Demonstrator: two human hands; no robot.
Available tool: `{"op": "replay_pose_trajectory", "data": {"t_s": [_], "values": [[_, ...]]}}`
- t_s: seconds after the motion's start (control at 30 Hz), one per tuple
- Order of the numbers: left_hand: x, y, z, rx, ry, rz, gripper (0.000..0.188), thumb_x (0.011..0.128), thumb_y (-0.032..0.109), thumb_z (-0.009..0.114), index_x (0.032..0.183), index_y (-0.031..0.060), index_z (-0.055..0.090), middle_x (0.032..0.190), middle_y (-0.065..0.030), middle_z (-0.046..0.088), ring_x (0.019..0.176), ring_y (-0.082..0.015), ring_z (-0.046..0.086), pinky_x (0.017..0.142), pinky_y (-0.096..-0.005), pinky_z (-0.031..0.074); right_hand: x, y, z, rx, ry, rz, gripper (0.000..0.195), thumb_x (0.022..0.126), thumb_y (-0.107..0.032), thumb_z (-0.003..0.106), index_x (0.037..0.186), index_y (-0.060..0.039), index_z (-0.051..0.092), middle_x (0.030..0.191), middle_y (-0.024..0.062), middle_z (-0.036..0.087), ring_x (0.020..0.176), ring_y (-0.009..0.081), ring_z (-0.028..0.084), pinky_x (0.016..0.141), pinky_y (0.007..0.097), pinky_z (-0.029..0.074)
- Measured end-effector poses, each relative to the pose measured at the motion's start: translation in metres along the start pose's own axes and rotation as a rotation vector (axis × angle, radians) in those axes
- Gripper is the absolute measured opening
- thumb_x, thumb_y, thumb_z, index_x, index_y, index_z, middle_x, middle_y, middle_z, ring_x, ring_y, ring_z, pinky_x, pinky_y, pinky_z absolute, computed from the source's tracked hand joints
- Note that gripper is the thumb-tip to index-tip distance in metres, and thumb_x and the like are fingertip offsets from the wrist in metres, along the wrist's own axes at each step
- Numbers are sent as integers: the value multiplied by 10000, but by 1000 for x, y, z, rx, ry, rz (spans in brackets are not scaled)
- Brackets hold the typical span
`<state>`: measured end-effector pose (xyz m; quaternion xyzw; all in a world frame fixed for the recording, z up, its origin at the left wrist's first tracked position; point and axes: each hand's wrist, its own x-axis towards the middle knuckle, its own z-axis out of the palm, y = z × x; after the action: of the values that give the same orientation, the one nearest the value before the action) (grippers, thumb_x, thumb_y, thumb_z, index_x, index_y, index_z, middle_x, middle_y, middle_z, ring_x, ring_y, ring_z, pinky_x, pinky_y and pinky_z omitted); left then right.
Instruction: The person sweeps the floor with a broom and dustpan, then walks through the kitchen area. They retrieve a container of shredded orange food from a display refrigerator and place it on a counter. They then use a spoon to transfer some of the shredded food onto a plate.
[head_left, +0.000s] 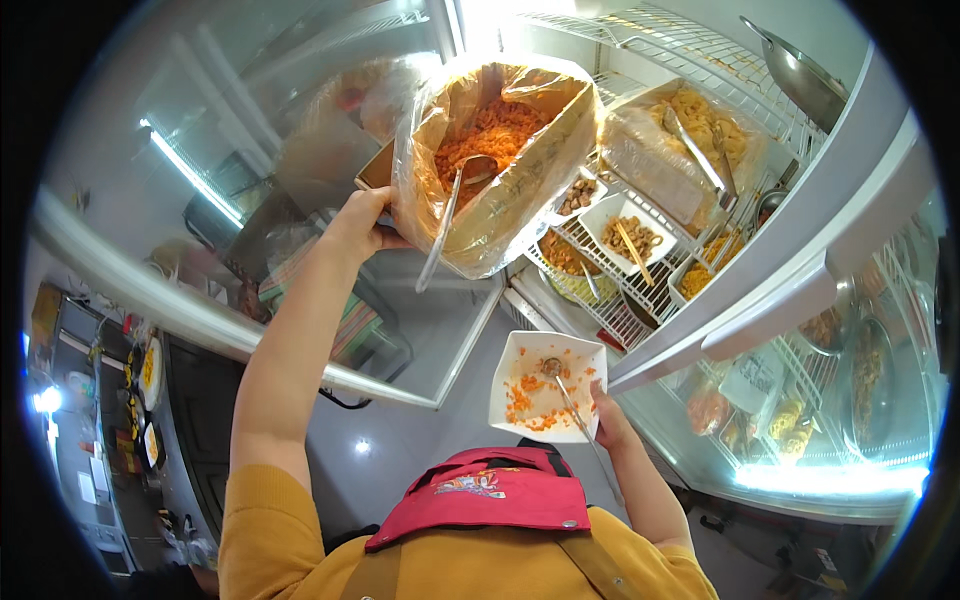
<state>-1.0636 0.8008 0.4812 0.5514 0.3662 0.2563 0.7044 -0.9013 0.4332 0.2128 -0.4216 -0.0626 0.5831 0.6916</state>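
Note:
My left hand grips the near left edge of a box lined with clear plastic, tilted toward me at the fridge opening. Finely diced orange food, which looks like carrot, fills its bottom. A metal ladle rests in it, handle hanging over the near rim. Lower down, my right hand holds a white square bowl by its right side. Scattered orange bits cling inside this bowl. A long-handled metal spoon lies in it, its handle reaching past the rim along my right forearm.
Glass fridge doors stand open at left and right. On wire shelves are a bagged box of pale food with tongs, a white bowl with chopsticks and a steel pan. A counter with plates is far left.

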Motion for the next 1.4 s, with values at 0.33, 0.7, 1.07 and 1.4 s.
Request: {"op": "replay_pose_trajectory", "data": {"t_s": [0.33, 0.7, 1.07, 1.4], "values": [[-112, -79, -32, 34, 46, 2, 293, 794, 147, 569, 1000, -61, 570, 877, -129, 605, 606, -205, 629, 489, -341, 569, -74, 74, 6, -20, 115, -30, 595, 961, -445, 374, 1360, -6, 328, 1314, 174, 474, 1163, 292, 516, 961, 411, 447], [-258, -215, -69, -135, 41, -58, 489, 788, 163, 647, 1221, 48, 452, 1034, -80, 604, 805, -197, 641, 536, -347, 547, -92, 122, -36, -179, 36, 77, 636, 929, -475, 433, 1359, -19, 328, 1286, 187, 495, 1112, 312, 554, 903, 416, 489], [-451, -301, -151, -397, 485, -17, 490, 776, 88, 609, 1236, 33, 451, 1073, -95, 594, 910, -189, 629, 680, -318, 552, -41, 165, -10, -381, -198, 302, 592, 933, -486, 427, 1325, -46, 372, 1225, 152, 546, 1054, 276, 591, 867, 409, 512], [-528, -310, -239, -527, 900, 128, 426, 826, 95, 554, 1234, 32, 448, 1084, -84, 592, 906, -189, 635, 647, -324, 560, 66, 199, 165, -460, -450, 487, 582, 941, -489, 411, 1327, -53, 397, 1257, 130, 527, 1087, 280, 566, 902, 417, 485]]}}
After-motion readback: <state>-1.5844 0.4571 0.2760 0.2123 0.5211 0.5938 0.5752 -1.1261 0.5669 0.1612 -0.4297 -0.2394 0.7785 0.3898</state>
